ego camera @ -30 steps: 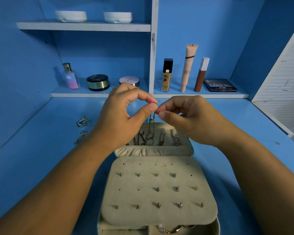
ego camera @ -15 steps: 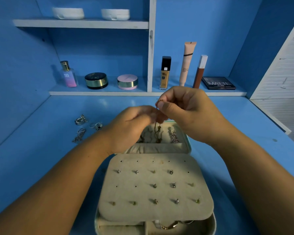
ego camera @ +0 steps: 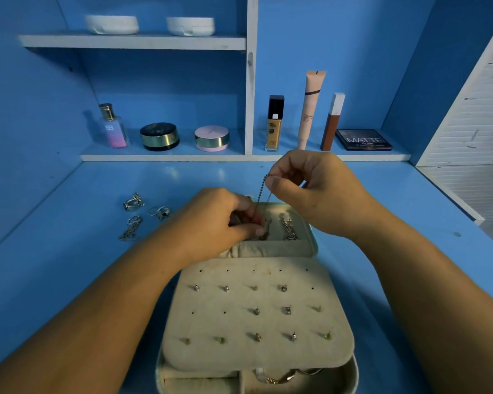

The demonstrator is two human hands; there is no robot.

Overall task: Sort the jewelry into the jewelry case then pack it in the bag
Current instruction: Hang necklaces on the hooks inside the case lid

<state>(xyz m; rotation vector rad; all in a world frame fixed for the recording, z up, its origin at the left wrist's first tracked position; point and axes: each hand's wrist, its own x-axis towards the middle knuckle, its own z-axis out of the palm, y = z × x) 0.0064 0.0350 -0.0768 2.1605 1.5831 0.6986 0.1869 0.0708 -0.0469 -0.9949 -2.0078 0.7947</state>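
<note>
Head view looks down on an open jewelry case [ego camera: 256,314], beige and soft-lined with rounded corners, lying on the blue tabletop [ego camera: 69,280]. Its middle flap is a padded panel dotted with small holes, many of them filled with stud earrings [ego camera: 256,310]. Beyond the flap is the lid section with a gathered pocket, where a silver chain [ego camera: 288,229] hangs. At the near edge a gold piece [ego camera: 279,379] lies in a compartment (only partly visible under the flap).

The right hand [ego camera: 316,194] is raised above the lid section, thumb and forefinger pinched on the top end of a thin dark beaded chain [ego camera: 262,194]. The chain drops at a slant to the left hand [ego camera: 219,220], whose fingers are curled closed around its lower end, right at the lid's lining.

On the tabletop left of the case lie two silver rings [ego camera: 133,202] and a small silver chain piece [ego camera: 130,228].
</note>
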